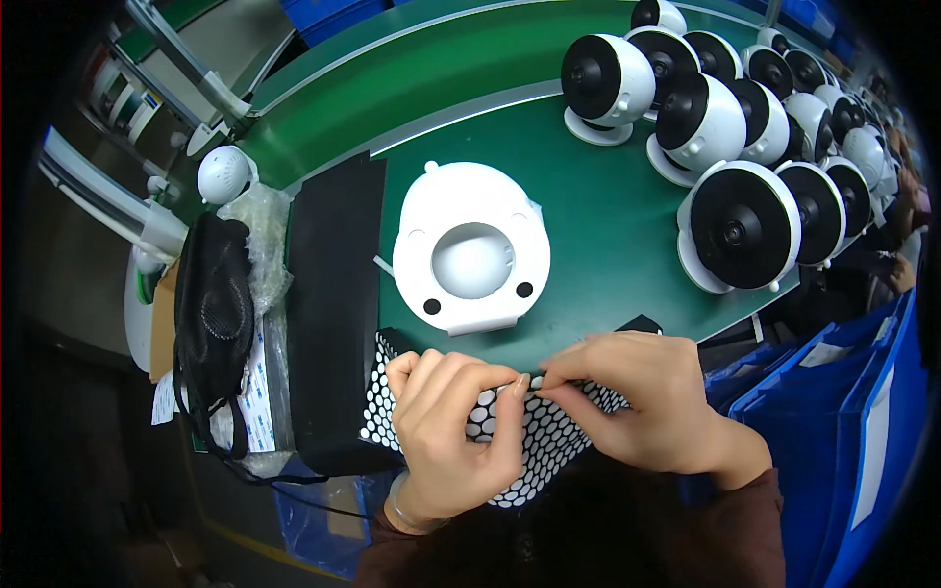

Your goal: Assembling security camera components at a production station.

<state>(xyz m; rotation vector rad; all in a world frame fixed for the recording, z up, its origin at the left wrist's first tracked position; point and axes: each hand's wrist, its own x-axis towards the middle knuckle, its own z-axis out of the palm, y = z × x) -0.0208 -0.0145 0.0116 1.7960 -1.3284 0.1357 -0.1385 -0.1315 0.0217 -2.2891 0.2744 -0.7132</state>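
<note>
A black sheet covered in white round pads [549,441] is bent between my hands at the table's near edge. My left hand [446,426] pinches its upper edge between thumb and index finger. The fingertips of my right hand [647,397] are closed on the same edge, close to the left thumb; a small pad seems to sit between the fingertips. Just beyond lies a white rounded device [417,211] with a ring-shaped base facing up. Two black round pads [432,307] are on the near part of its base.
Several white ball-shaped devices with black fronts [740,230] stand at the right and back right. A black flat panel [333,294], a black mesh pouch [218,294] and bubble wrap [267,240] lie left. Blue bins [814,421] stand at the lower right.
</note>
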